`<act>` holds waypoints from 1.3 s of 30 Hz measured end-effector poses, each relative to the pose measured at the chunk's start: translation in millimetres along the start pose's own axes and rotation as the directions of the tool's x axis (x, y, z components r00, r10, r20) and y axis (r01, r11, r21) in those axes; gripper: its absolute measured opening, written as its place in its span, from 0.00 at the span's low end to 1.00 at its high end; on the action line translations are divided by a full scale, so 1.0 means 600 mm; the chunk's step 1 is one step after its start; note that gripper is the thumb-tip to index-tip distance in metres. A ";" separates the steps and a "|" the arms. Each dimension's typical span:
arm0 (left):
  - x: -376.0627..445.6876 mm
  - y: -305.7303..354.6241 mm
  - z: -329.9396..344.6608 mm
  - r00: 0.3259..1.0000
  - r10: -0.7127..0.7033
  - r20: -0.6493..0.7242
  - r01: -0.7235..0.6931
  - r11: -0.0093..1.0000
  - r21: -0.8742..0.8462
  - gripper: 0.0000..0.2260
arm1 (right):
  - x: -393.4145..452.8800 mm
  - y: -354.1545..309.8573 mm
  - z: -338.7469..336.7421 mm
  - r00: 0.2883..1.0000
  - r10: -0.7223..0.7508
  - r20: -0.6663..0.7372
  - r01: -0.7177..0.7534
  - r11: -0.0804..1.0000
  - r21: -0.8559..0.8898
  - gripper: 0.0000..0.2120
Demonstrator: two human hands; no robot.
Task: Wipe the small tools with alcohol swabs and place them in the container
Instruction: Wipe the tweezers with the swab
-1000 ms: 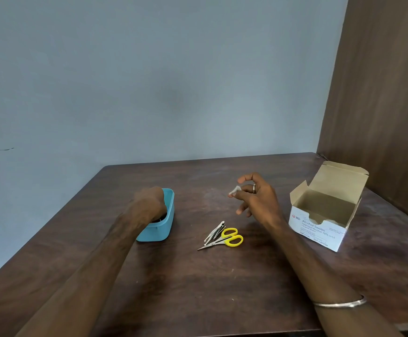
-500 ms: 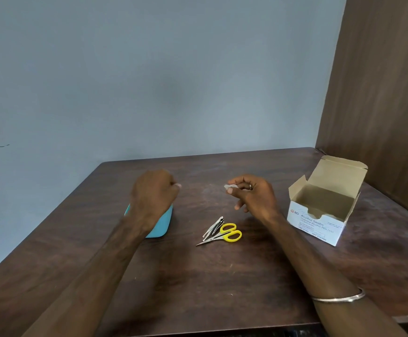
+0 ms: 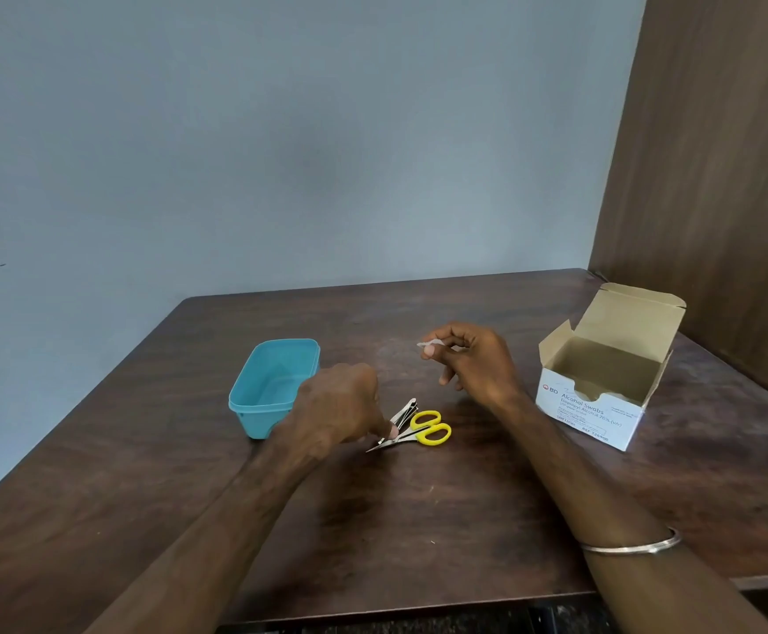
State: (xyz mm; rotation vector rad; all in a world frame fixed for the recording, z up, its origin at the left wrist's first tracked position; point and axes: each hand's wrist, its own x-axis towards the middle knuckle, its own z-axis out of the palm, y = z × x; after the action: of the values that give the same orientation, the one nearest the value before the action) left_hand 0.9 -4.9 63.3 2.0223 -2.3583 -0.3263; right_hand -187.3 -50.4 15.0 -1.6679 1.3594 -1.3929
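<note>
**Left Hand at Scissors, Right Hand Holding Swab**

The yellow-handled scissors point(image 3: 419, 433) lie flat on the bench point(image 3: 419, 519), blades pointing left. A metal nail clipper point(image 3: 404, 413) lies touching the scissors on their far side. The left hand point(image 3: 336, 404) reaches down onto the scissors' blades; one fingertip touches the metal, the other fingers are curled. Whether its grip has closed on a tool cannot be told. The right hand point(image 3: 473, 363) hovers above and beyond the scissors, its grip pinching a small white swab point(image 3: 428, 344) between thumb and forefinger. The teal container point(image 3: 272, 386) stands to the left of the scissors, near them, partly hidden by the left hand. The open box of alcohol swabs point(image 3: 602, 404) stands well to the right of the scissors.
</note>
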 end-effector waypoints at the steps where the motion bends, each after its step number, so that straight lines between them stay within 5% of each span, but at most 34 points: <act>1: -0.001 0.000 -0.001 1.000 0.005 0.005 -0.005 1.000 -0.001 0.15 | 0.000 0.000 0.000 1.000 -0.002 0.001 0.002 1.000 0.008 0.04; 6: 0.004 -0.008 0.002 1.000 -0.005 0.003 0.005 0.998 -0.067 0.09 | 0.000 -0.001 0.000 1.000 -0.006 0.015 0.006 1.000 0.008 0.02; 20: 0.013 -0.011 -0.039 0.918 0.049 -0.394 -0.057 0.998 -0.011 0.07 | -0.006 -0.002 0.009 0.952 -0.098 0.291 0.094 0.995 0.031 0.06; 24: 0.015 -0.009 -0.040 0.886 0.038 -0.462 -0.148 0.968 -0.204 0.07 | -0.003 0.002 0.014 0.952 -0.103 0.288 0.091 0.994 0.055 0.04; 28: 0.028 -0.007 -0.025 0.828 -0.027 -0.560 -0.315 0.804 -0.504 0.04 | -0.004 0.000 0.016 0.957 -0.077 0.281 0.018 0.978 0.206 0.04; 33: 0.043 0.009 0.003 0.865 -0.185 -0.466 -0.329 0.494 -0.805 0.21 | -0.005 -0.008 0.021 0.961 -0.096 0.258 0.000 0.937 0.349 0.05; 36: 0.053 0.016 0.018 0.907 -0.154 -0.393 -0.295 0.436 -0.850 0.06 | -0.005 -0.010 0.021 0.968 -0.095 0.233 0.002 0.930 0.368 0.06; 39: 0.061 0.014 0.030 0.921 -0.124 -0.369 -0.309 0.342 -0.887 0.04 | -0.003 -0.011 0.017 0.968 -0.069 0.243 -0.022 0.936 0.351 0.05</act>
State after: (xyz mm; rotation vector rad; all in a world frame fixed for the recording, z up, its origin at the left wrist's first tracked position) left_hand -15.8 -37.2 42.6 1.1637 -1.3819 -0.9344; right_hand -175.5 -48.5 17.2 -1.5585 0.8894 -1.2952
